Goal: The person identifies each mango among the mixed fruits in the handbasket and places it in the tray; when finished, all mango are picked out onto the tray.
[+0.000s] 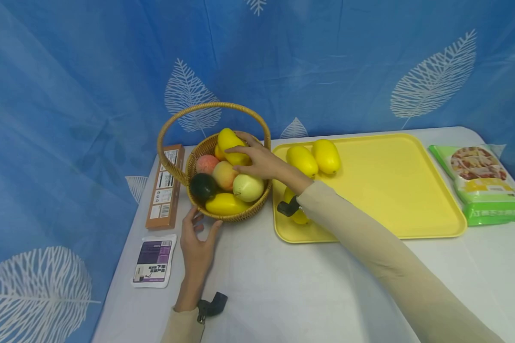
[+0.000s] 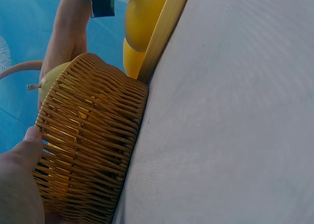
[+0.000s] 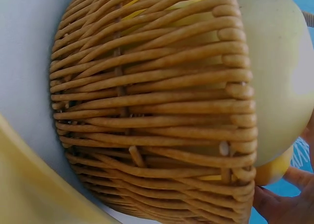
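Note:
A wicker basket (image 1: 246, 215) with a tall arched handle holds several fruits. My right hand (image 1: 259, 159) reaches over its right rim, thumb and fingers around a yellow mango-shaped fruit (image 1: 228, 139) at the back. Before that fruit lie a reddish peach (image 1: 207, 164), a yellow-orange peach (image 1: 224, 175), a dark green avocado-like fruit (image 1: 203, 186), a pale green pear (image 1: 249, 187) and a long yellow fruit (image 1: 226, 204). At the basket's front left, my left hand (image 1: 199, 247) touches the woven wall with thumb and fingers spread; its thumb (image 2: 30, 140) lies near the rim in the left wrist view.
Right of the basket, a yellow tray (image 1: 390, 186) bears several yellow oval fruits (image 1: 326, 156), some partly behind my right wrist. A green food bag (image 1: 482, 183) lies at the far right. An orange-brown box (image 1: 165, 188) and a white-and-purple packet (image 1: 154, 261) lie at the left.

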The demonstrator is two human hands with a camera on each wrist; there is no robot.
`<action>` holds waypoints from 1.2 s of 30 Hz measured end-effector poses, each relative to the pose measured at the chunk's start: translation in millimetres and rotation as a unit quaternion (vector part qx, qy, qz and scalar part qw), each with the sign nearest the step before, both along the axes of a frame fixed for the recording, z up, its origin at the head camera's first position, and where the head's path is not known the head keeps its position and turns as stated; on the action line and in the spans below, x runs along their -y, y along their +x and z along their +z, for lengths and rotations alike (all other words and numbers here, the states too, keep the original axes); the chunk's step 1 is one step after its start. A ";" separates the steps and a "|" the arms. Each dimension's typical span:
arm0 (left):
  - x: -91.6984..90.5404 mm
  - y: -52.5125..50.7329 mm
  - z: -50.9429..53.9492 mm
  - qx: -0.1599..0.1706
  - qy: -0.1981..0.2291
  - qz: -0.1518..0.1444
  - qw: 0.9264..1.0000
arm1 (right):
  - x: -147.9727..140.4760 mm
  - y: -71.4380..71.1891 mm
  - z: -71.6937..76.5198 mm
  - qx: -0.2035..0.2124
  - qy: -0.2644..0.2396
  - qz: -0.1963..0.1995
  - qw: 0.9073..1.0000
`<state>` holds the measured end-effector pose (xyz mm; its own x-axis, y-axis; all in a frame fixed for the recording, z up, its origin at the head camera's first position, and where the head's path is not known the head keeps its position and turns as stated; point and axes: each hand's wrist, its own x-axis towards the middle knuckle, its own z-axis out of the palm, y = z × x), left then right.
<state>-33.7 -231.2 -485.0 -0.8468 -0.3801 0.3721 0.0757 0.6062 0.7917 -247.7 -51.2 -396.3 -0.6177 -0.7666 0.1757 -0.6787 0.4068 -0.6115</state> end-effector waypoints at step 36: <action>1.1 -0.6 -1.3 -0.004 -0.009 0.001 1.000 | -36.3 33.0 21.9 -0.083 -0.110 0.035 0.990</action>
<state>-34.3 -232.2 -486.2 -0.8436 -0.3744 0.3849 0.0805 0.6205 0.7800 -214.7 -14.9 -374.4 -0.5132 -0.7385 0.4373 -0.7991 0.2253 -0.5574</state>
